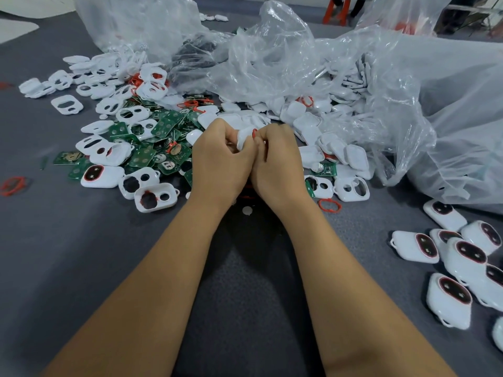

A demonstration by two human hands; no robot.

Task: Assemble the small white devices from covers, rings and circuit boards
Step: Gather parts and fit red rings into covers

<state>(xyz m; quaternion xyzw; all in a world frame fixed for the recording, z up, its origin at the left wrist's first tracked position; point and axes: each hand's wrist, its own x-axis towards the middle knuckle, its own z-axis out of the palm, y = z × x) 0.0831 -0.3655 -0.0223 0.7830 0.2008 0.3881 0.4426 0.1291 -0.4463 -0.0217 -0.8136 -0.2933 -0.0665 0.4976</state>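
Note:
My left hand (221, 161) and my right hand (277, 161) are pressed together at the table's middle, fingers curled round one small white cover (243, 137). A red ring (254, 132) shows at its edge by my right fingers. Most of the cover is hidden inside my hands. Green circuit boards (163, 126) lie heaped just left of my hands. White covers with holes (155, 197) are scattered around that heap. Solid white covers (313, 126) are piled to the right, behind my hands.
Several assembled white devices (462, 257) with dark red-ringed faces lie at the right on the grey table (81, 254). Loose red rings (329, 205) (13, 185) lie on the cloth. Crumpled clear plastic bags (381, 77) cover the back and right.

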